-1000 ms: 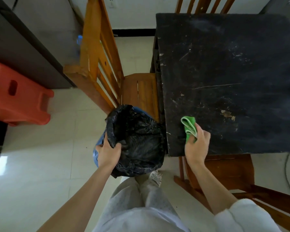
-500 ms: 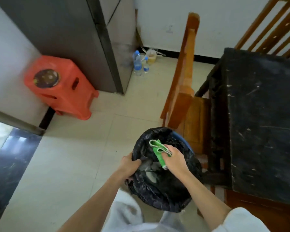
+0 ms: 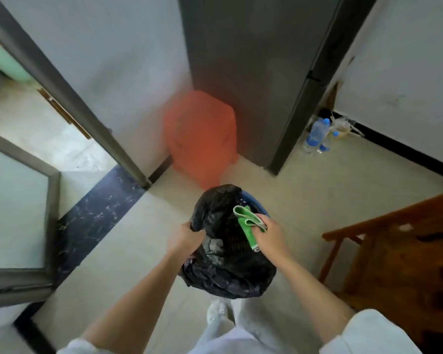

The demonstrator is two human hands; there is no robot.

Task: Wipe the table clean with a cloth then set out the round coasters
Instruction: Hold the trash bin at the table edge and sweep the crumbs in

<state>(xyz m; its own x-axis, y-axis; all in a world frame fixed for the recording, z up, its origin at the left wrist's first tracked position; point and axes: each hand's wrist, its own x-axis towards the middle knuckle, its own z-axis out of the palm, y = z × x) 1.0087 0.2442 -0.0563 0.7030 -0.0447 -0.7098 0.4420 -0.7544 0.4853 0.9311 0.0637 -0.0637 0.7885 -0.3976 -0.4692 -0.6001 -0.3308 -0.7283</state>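
Green cloth is gripped by right hand over bin, presumably to shed crumbs; liner rim is held open by left hand.

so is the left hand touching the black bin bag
Touching. The head view shows the left hand with its fingers curled over the rim of the black bin bag, gripping it.

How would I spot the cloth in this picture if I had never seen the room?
Find the bin lined with a black bag on the pale floor, in front of the blurred orange stool. Over its opening, the right hand grips a folded cloth. It is the only bright green thing there.
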